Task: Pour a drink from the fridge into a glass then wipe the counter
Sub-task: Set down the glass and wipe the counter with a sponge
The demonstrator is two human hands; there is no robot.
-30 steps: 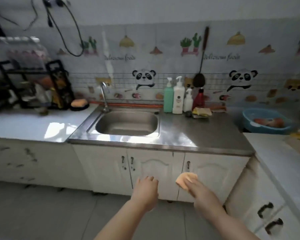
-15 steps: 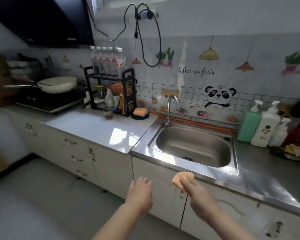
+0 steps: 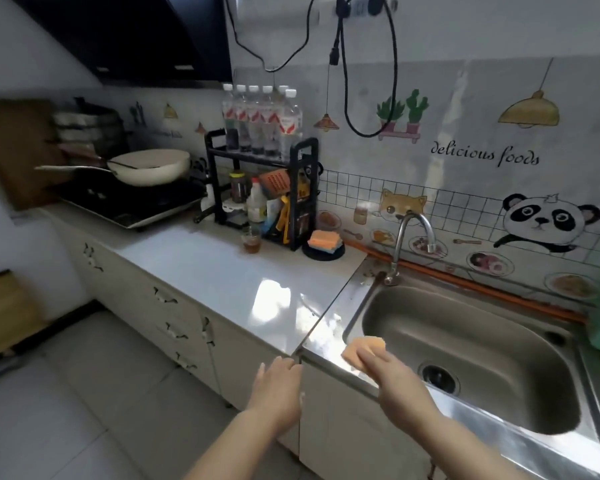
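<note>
Over the front rim of the sink point(image 3: 447, 323), the right grip point(image 3: 392, 375) pinched an orange sponge point(image 3: 364, 345) that stuck out past its fingertips point(image 3: 371, 359); the left grip point(image 3: 278, 386) hung released nearby.

Legible text, one entry: "delicious foods" in black cursive script, printed on the pale grey illustrated wall covering point(image 3: 484, 157), above and beyond the right hand point(image 3: 392, 379). Red-and-white labels on the clear plastic bottles point(image 3: 260, 119), far beyond the left hand point(image 3: 278, 386): print too small to read.
</note>
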